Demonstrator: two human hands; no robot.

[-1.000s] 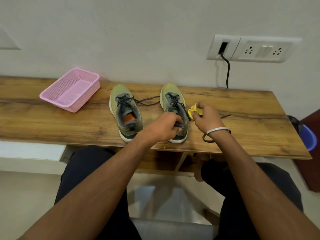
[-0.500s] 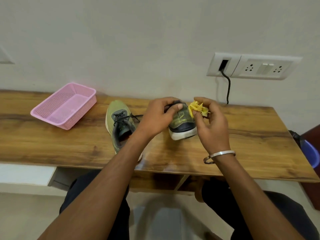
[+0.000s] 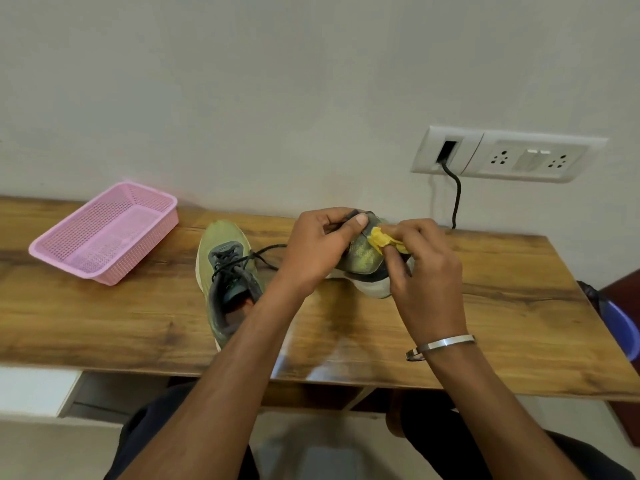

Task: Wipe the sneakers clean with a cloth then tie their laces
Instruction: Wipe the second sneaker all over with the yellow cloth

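A pale wall (image 3: 277, 81) stands behind a long wooden table (image 3: 485, 323), and the table is the reference for all places here. On the wall above the right part of the table there is a white socket panel (image 3: 509, 154), and a black cable (image 3: 455, 199) hangs from it down to the table's back edge. On the left part of the table a pink mesh basket (image 3: 104, 233) sits, a little turned. Near the middle of the table one green sneaker (image 3: 225, 271) lies flat with the toe toward the wall; its dark laces (image 3: 249, 259) are loose and run to the right over the wood. Just right of it, the second sneaker (image 3: 363, 261) is lifted and tipped above the table, heel toward the person, so that the pale sole shows below. The left hand (image 3: 318, 251) is closed on this raised sneaker at its top, thumb over the dark collar. The right hand (image 3: 426, 265) has its fingers pinched together on a small yellow cloth (image 3: 382, 239), and the cloth is pressed on the sneaker's side near the heel. I think the sole may touch the table, but the hands hide this. A silver bracelet (image 3: 440, 346) is on the right wrist, above the front edge of the table.
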